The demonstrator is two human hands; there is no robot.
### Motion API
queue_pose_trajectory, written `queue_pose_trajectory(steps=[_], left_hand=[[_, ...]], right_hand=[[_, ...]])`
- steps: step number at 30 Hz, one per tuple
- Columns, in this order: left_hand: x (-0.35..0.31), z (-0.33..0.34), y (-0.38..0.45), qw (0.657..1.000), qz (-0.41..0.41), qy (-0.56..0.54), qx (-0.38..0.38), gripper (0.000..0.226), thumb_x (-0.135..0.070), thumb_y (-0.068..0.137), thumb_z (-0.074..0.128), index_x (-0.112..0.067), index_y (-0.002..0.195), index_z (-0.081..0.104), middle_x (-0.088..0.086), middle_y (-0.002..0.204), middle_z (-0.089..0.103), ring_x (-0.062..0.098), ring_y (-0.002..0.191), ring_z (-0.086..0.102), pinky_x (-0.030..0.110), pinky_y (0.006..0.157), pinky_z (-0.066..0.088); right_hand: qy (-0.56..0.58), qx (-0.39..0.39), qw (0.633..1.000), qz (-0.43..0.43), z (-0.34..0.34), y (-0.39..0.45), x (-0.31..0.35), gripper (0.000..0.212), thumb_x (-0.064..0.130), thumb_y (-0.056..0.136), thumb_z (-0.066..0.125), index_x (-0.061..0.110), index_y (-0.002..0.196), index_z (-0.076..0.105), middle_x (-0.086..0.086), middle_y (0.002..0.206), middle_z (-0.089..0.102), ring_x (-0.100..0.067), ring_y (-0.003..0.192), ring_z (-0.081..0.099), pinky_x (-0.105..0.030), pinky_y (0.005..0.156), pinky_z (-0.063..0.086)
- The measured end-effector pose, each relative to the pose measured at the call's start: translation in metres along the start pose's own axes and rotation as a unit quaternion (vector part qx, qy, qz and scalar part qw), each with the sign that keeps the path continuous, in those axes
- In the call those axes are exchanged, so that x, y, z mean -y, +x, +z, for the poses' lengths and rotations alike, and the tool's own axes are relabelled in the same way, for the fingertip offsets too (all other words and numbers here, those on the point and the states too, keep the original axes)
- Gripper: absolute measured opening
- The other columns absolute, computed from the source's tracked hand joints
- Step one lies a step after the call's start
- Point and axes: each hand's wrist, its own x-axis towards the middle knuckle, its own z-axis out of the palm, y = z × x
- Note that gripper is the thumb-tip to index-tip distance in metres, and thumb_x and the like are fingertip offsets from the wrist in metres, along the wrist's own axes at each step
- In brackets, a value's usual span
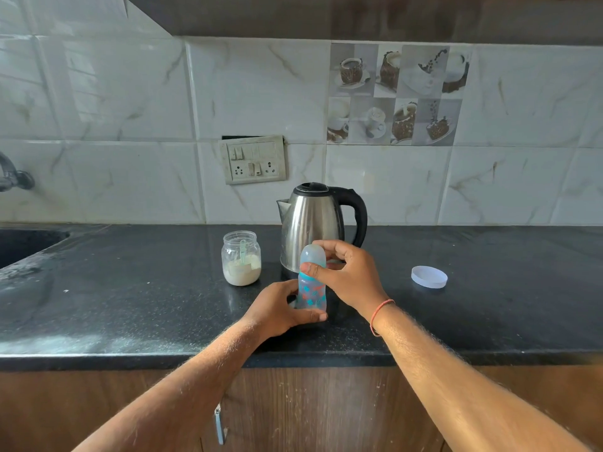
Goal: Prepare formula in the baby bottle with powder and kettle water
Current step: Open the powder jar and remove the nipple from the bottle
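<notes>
At the far left, a dark metal tap juts from the white marble-patterned wall tiles above the corner of a dark sink set into the polished black stone countertop. Further right, an open clear glass jar of white formula powder stands on the counter with a pale green plastic scoop upright inside it; on the wall behind it hangs a tilted off-white switch-and-socket plate. Just right of the jar stands a stainless steel electric kettle with a black lid and handle, spout turned left, handle right.

In front of the kettle, the person's left hand grips the lower body of a small translucent blue baby bottle printed with red and teal figures, fingers and thumb curled around it near its base. The bottle stands upright close to the counter's front edge; whether its base touches the counter cannot be told. The right hand, a red thread bracelet on its wrist, grasps the bottle's clear domed cap from the right, thumb pressed at the teal collar and fingers wrapped behind the dome.

Well apart to the right, a round white plastic jar lid lies flat on the counter. Above it, a decorative tile panel of coffee cups is set into the wall. Below the counter run brown wooden cabinet fronts with a metal handle.
</notes>
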Motion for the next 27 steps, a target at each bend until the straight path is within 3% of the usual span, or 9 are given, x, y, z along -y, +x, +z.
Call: queue_pose_trajectory(steps=[3,7,11,13,16,19,23,27], left_hand=[[-0.002,-0.002,-0.002,1.0,-0.001,0.001,0.006,0.074,-0.052,0.083,0.091,-0.028,0.147,0.064,-0.007,0.143,0.071,0.014,0.13,0.067,0.032,0.112,0.051],[-0.002,-0.003,-0.005,1.0,0.003,0.0,0.003,0.076,-0.058,0.081,0.089,-0.03,0.147,0.063,-0.008,0.144,0.071,0.014,0.131,0.067,0.035,0.116,0.052],[-0.002,-0.002,-0.006,1.0,0.005,-0.012,0.005,0.075,-0.058,0.081,0.089,-0.03,0.145,0.065,-0.009,0.143,0.072,0.012,0.129,0.067,0.039,0.119,0.052],[0.0,-0.002,-0.006,1.0,0.004,-0.02,0.009,0.078,-0.061,0.078,0.089,-0.031,0.146,0.065,-0.01,0.144,0.072,0.011,0.13,0.067,0.041,0.119,0.053],[0.003,-0.003,-0.004,1.0,-0.002,-0.025,0.009,0.084,-0.067,0.074,0.088,-0.032,0.146,0.065,-0.011,0.143,0.072,0.011,0.13,0.068,0.042,0.118,0.054],[0.006,-0.002,-0.002,0.999,0.005,-0.031,0.006,0.088,-0.073,0.067,0.088,-0.034,0.143,0.067,-0.013,0.139,0.074,0.01,0.127,0.069,0.043,0.117,0.055],[0.008,-0.001,0.0,0.999,0.003,-0.033,0.007,0.102,-0.082,0.058,0.082,-0.034,0.147,0.065,-0.012,0.144,0.072,0.011,0.132,0.068,0.043,0.118,0.054],[0.009,0.001,0.001,0.999,0.011,-0.033,0.004,0.083,-0.069,0.07,0.089,-0.035,0.142,0.067,-0.015,0.138,0.074,0.009,0.126,0.07,0.039,0.116,0.056]], right_hand=[[0.048,0.008,0.999,0.006,0.0,0.002,-0.001,0.043,0.038,0.085,0.091,0.028,0.126,0.078,0.011,0.114,0.081,-0.012,0.111,0.074,-0.042,0.097,0.065],[0.178,-0.018,0.983,0.026,-0.016,0.019,0.017,0.042,0.027,0.093,0.085,0.017,0.132,0.073,0.005,0.122,0.081,-0.014,0.116,0.076,-0.04,0.102,0.062],[0.151,-0.004,0.987,0.055,-0.046,0.043,0.016,0.028,0.03,0.1,0.078,0.039,0.126,0.071,0.0,0.132,0.074,-0.023,0.12,0.074,-0.043,0.1,0.063],[0.121,0.001,0.989,0.088,-0.065,0.048,0.003,0.037,0.033,0.101,0.076,0.044,0.136,0.066,0.0,0.141,0.067,-0.023,0.116,0.076,-0.042,0.101,0.063],[0.012,0.011,0.992,0.122,-0.098,0.048,-0.019,0.065,0.031,0.098,0.081,0.031,0.157,0.055,0.005,0.147,0.062,-0.022,0.115,0.076,-0.041,0.104,0.062],[-0.133,-0.002,0.981,0.14,-0.126,0.049,-0.038,0.068,0.026,0.087,0.091,0.023,0.148,0.062,0.003,0.141,0.064,-0.027,0.119,0.069,-0.044,0.1,0.061],[-0.234,-0.023,0.954,0.186,-0.141,0.059,-0.056,0.055,0.027,0.075,0.098,0.023,0.12,0.066,0.002,0.121,0.069,-0.024,0.114,0.065,-0.036,0.089,0.049],[-0.279,0.014,0.938,0.204,-0.128,0.067,-0.072,0.061,0.022,0.072,0.1,0.017,0.123,0.067,-0.001,0.121,0.07,-0.027,0.113,0.066,-0.041,0.098,0.054]])
